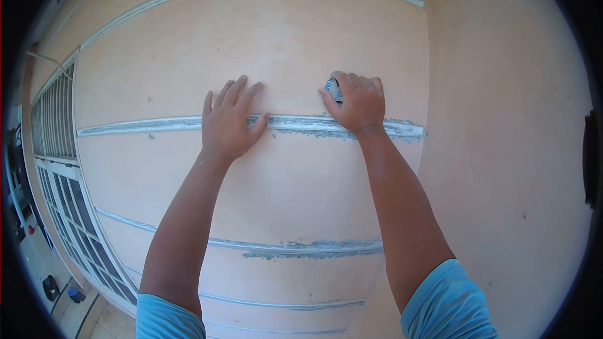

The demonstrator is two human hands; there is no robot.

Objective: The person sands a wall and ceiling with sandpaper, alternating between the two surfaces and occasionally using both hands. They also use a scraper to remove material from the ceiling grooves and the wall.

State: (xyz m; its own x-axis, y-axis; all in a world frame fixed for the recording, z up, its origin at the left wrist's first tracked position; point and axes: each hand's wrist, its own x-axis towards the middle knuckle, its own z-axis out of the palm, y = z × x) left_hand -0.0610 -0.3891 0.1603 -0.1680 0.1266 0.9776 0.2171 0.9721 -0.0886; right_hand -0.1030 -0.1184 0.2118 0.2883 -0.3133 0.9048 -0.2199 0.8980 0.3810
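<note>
My left hand (229,119) lies flat on the peach wall (289,44), its fingers spread and pointing up. Its palm and thumb cross a narrow horizontal strip (138,127) of white and grey, scraped and patchy along its edges. Just above the same strip, farther right, my right hand (361,100) is closed round a small pale piece with blue print (334,90), which looks like folded sandpaper. The fingers cover most of this piece, and it is pressed against the wall.
Similar strips run across the wall above and below, including a lower strip (301,248) with ragged grey edges. A side wall (502,119) meets this one at the right. At left are a barred window (55,116), a white grille (81,220) and dark objects on the floor (110,323).
</note>
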